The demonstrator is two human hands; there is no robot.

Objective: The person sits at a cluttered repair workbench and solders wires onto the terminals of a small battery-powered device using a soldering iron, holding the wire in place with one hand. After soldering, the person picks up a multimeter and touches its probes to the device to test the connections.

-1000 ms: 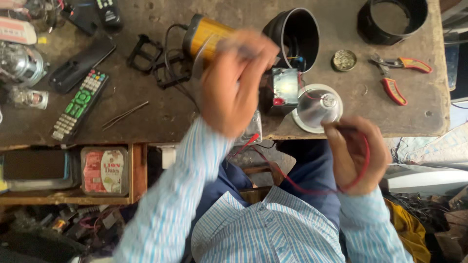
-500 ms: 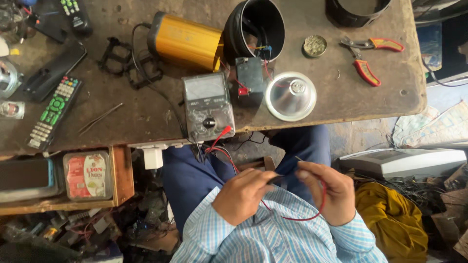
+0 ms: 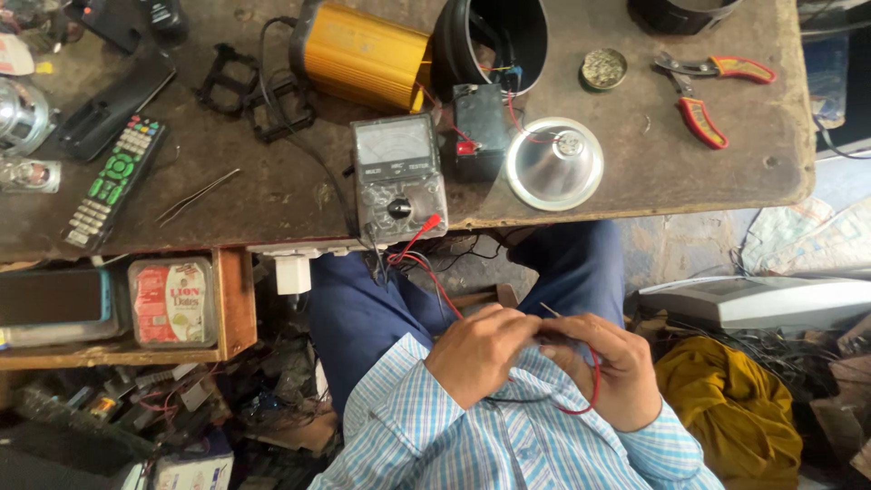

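Both hands meet in the lap, below the surface's near edge. The left hand (image 3: 481,354) and right hand (image 3: 603,367) are closed around the thin metal-tipped test probes (image 3: 549,313), whose red lead (image 3: 435,281) loops up to the grey analog multimeter (image 3: 399,177) lying flat at that edge, dial facing up for reading. Beside it sit a small black battery (image 3: 479,132) and a shiny cone-shaped reflector (image 3: 553,163), wired together.

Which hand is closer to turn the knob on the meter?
Probably the left hand. It sits below the multimeter, on that side. The right hand is farther over and has the red test lead looped around it.
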